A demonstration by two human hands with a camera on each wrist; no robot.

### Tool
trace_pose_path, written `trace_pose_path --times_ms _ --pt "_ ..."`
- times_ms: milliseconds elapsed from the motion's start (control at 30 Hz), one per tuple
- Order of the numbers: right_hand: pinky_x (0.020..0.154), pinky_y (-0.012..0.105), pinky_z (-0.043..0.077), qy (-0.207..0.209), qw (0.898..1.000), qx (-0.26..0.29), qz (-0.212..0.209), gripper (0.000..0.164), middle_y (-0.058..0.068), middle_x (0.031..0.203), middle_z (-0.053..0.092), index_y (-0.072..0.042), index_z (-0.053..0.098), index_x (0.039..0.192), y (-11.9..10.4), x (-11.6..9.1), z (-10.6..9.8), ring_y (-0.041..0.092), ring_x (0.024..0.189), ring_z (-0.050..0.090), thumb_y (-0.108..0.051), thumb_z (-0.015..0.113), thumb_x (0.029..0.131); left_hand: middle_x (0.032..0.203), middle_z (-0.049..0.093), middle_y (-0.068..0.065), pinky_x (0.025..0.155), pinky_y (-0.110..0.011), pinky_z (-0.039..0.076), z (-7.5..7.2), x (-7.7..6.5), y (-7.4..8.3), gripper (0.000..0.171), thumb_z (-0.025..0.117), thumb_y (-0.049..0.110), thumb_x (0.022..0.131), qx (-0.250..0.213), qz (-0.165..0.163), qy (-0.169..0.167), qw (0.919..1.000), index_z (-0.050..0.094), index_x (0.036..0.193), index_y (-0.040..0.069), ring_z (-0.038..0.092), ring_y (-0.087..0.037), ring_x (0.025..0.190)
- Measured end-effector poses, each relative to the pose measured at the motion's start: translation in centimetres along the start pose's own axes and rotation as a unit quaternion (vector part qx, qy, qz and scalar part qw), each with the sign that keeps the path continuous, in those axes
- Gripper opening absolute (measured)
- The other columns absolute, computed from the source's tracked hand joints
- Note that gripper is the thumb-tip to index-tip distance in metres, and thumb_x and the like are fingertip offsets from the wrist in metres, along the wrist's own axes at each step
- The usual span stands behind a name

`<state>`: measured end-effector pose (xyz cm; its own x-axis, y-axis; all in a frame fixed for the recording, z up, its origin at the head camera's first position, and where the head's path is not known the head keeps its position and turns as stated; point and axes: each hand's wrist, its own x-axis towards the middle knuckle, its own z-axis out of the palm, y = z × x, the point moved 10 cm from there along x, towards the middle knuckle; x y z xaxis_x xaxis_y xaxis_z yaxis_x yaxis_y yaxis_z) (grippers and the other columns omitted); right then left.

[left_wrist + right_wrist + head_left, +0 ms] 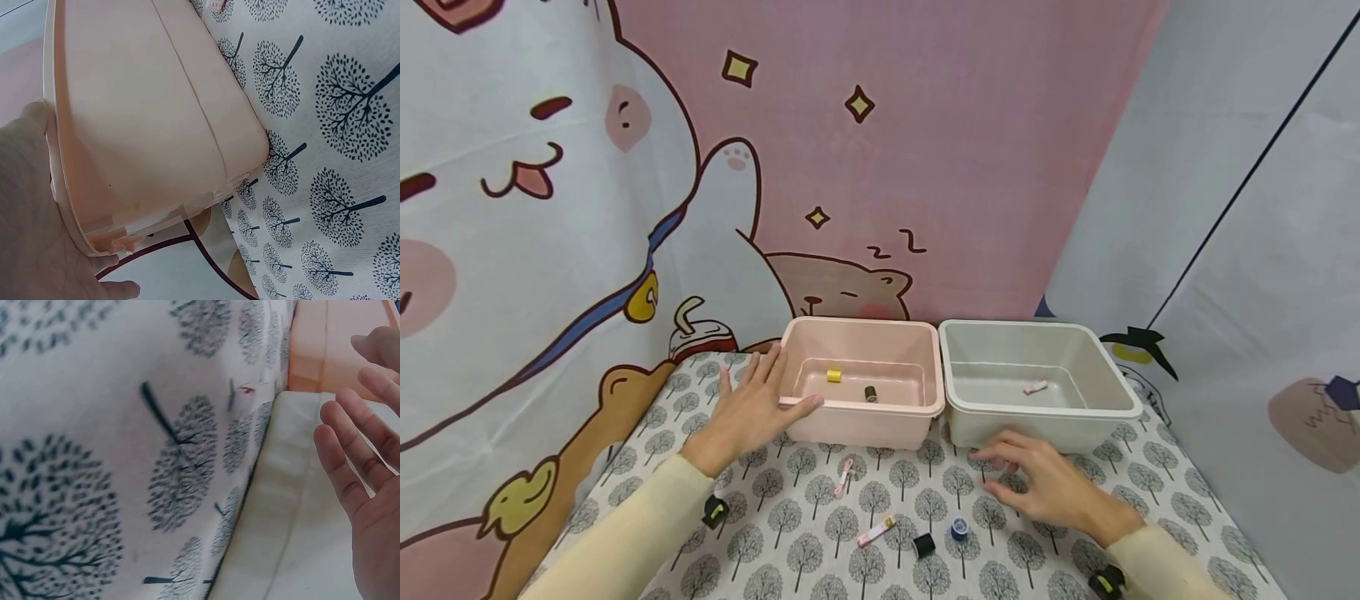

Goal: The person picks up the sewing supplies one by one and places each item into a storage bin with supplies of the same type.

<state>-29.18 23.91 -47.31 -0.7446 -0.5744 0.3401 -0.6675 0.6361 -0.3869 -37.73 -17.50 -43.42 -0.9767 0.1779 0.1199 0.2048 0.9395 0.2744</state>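
Left grip (751,417) spread wide on the pink bin (861,427), so leaning could shove it; right grip (1043,483) loose and empty, might bump the blue spool (958,528).

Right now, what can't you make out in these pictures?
Head: the near floor inside the pink bin, hidden by its front wall.
Head: what the pink bit in the grey bin is; too small.
Left wrist: the rest of a pink piece, cut off by the top edge.
Right wrist: a pale thing on the cloth, blurred.
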Motion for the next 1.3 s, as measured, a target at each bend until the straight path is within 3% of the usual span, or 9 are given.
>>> trace_pose_path --times_ms 400,633,867,1133,1300 --pt "0.072 0.023 0.059 -0.04 0.999 -0.009 0.036 0.049 -0.004 0.115 0.078 -0.022 0.082 0.141 1.9 -1.1 0.8 0.002 0.088 0.067 -0.03 0.097 0.095 0.198 0.006 -0.012 0.138 -0.089 -0.01 0.1 0.0 -0.2 0.123 0.045 0.095 0.106 0.0 0.0 -0.002 1.0 0.014 0.188 0.009 0.01 -0.05 0.183" --pt "0.072 0.022 0.059 -0.073 0.996 0.01 0.043 0.056 -0.003 0.13 0.079 -0.02 0.082 0.141 2.8 -1.5 1.5 0.0 0.094 0.068 -0.035 0.101 0.09 0.198 0.006 -0.012 0.138 -0.088 -0.011 0.2 0.0 -0.2 0.119 0.051 0.089 0.108 -0.004 -0.001 -0.004 1.0 0.013 0.188 0.009 0.009 -0.05 0.183" --pt "0.074 0.021 0.062 -0.116 0.99 0.035 0.064 0.068 -0.001 0.143 0.074 -0.022 0.079 0.148 3.6 -1.7 1.9 0.002 0.097 0.067 -0.03 0.104 0.085 0.198 0.005 -0.012 0.138 -0.089 -0.01 0.1 0.0 -0.1 0.117 0.053 0.086 0.109 -0.004 -0.001 -0.003 1.0 0.012 0.188 0.009 0.009 -0.05 0.183" --pt "0.064 0.019 0.062 -0.122 0.988 0.097 -0.017 0.07 0.006 0.135 0.071 -0.015 0.076 0.154 3.8 -1.9 2.3 -0.002 0.084 0.063 -0.018 0.1 0.088 0.198 0.006 -0.011 0.138 -0.089 -0.01 0.1 0.1 -0.1 0.119 0.051 0.088 0.108 -0.002 -0.001 -0.003 1.0 0.013 0.188 0.009 0.01 -0.05 0.183" --pt "0.068 0.02 0.063 -0.142 0.984 0.106 0.005 0.06 0.003 0.127 0.071 -0.019 0.08 0.148 4.0 -1.9 2.7 -0.003 0.084 0.065 -0.011 0.096 0.091 0.198 0.006 -0.011 0.138 -0.088 -0.008 0.1 0.1 -0.1 0.12 0.048 0.091 0.108 0.0 0.0 -0.002 1.0 0.013 0.188 0.01 0.011 -0.05 0.183"
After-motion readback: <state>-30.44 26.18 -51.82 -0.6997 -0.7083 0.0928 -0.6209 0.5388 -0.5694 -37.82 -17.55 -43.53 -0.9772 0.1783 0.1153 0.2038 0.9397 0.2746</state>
